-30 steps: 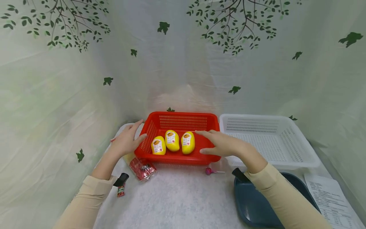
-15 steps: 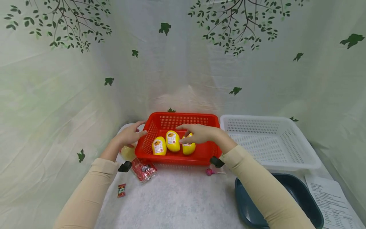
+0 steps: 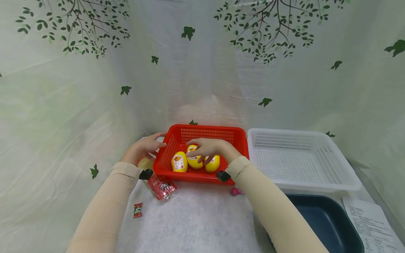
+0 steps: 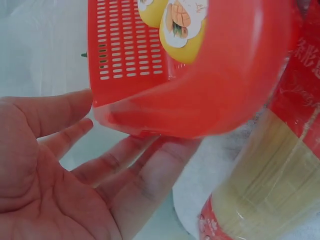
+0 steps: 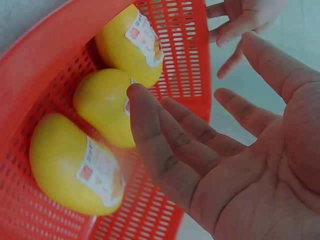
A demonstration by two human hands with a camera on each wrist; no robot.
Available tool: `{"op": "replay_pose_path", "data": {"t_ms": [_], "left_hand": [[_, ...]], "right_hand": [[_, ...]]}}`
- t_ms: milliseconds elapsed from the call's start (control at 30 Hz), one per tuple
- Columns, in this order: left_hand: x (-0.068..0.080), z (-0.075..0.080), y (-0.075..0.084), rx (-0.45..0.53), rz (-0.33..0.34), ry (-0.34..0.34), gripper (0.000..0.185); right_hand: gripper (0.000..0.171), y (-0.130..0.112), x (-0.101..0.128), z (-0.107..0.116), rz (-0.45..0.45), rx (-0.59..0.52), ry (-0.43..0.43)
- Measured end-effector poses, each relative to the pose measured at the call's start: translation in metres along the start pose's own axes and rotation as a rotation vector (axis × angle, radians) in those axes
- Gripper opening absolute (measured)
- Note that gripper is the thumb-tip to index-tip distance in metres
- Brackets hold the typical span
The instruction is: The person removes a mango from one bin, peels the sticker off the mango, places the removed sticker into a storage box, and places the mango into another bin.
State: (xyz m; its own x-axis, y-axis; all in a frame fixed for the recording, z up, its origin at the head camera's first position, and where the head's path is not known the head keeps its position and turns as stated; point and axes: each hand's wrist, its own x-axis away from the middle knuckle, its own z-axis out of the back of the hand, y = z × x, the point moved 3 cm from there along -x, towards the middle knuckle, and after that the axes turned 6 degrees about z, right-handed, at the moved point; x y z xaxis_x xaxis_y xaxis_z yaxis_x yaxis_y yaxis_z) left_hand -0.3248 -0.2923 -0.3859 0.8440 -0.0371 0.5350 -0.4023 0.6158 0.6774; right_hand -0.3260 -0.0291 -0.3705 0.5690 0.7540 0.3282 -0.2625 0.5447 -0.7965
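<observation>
Three yellow mango-shaped packs with white labels lie in a red plastic basket (image 3: 190, 176): a left one (image 3: 179, 164), a middle one (image 3: 195, 163) and a right one (image 3: 212, 166). My right hand (image 3: 210, 146) hovers above them, partly hiding the middle and right ones; in the right wrist view its fingers are spread and hold nothing. At the basket's left end is my left hand (image 3: 147, 144). In the left wrist view its loosely extended fingers meet the basket's outer side, thumb apart from them.
A clear-and-red bag of noodles (image 4: 265, 170) lies left of the basket. In front are a small red wrapped snack (image 3: 137, 210) and a pink lollipop (image 3: 234, 192). To the right stand a white basket (image 3: 288, 158), a dark blue tray (image 3: 326, 214) and a printed sheet (image 3: 368, 218).
My right hand has moved left from the basket's right side to over the yellow packs. My left hand stays by the left end, slightly closer in. The view has shifted slightly.
</observation>
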Motion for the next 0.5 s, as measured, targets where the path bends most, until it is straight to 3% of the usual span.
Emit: {"op": "replay_pose_path", "data": {"t_ms": [300,500], "left_hand": [[-0.010,0.002,0.001,0.056,0.026,-0.034,0.076],[-0.012,0.002,-0.001,0.100,0.051,-0.033,0.077]], "right_hand": [[0.068,-0.004,-0.021,-0.007,-0.049,-0.209,-0.012],[0.069,-0.006,-0.032,-0.011,-0.088,-0.267,-0.023]]}}
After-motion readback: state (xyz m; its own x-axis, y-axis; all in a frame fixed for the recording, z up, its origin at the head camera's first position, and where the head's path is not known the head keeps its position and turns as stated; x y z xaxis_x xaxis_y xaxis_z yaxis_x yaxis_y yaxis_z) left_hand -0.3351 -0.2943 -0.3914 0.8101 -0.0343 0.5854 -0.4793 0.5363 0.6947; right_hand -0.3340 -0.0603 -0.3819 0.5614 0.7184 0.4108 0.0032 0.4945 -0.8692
